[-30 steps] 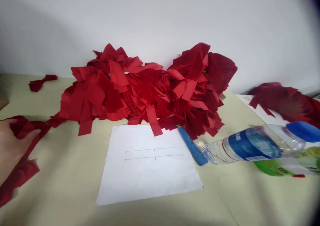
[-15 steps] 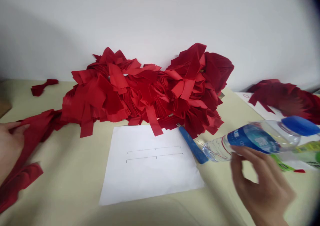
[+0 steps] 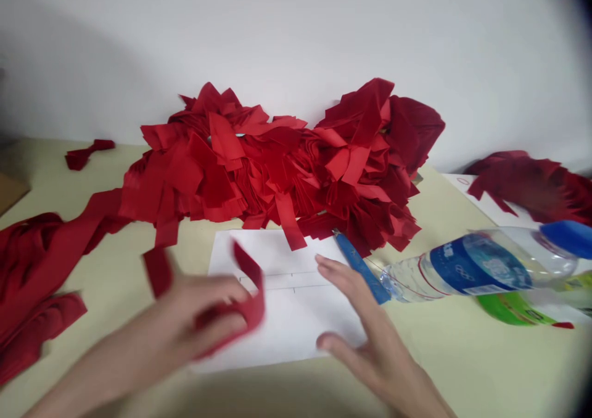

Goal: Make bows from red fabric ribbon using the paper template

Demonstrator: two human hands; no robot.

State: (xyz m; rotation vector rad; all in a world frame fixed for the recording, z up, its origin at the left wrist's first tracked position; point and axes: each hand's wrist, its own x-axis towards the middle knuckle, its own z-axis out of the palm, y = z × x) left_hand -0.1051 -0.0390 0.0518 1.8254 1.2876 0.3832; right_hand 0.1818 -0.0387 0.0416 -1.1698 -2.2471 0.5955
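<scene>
My left hand (image 3: 194, 319) is closed on a red cloth strip (image 3: 247, 295) and holds it over the left part of a white paper sheet (image 3: 300, 310) that bears two drawn lines. The strip bends around my fingers, and one end sticks up at the left. My right hand (image 3: 365, 338) is open, fingers stretched out, over the right part of the sheet, close to a blue-handled tool (image 3: 363, 270). Behind the sheet lies a big heap of red cloth strips (image 3: 287, 159) against the wall.
A clear water bottle (image 3: 485, 264) with a blue cap lies on its side at the right, a green item (image 3: 518, 307) behind it. More red cloth (image 3: 32, 270) lies at the left edge, another pile (image 3: 531, 180) at the far right, and a small scrap (image 3: 87, 154) at the back left.
My left hand left the red cloth at the left edge and came over the paper with a strip in it. My right hand moved from beside the bottle to over the paper.
</scene>
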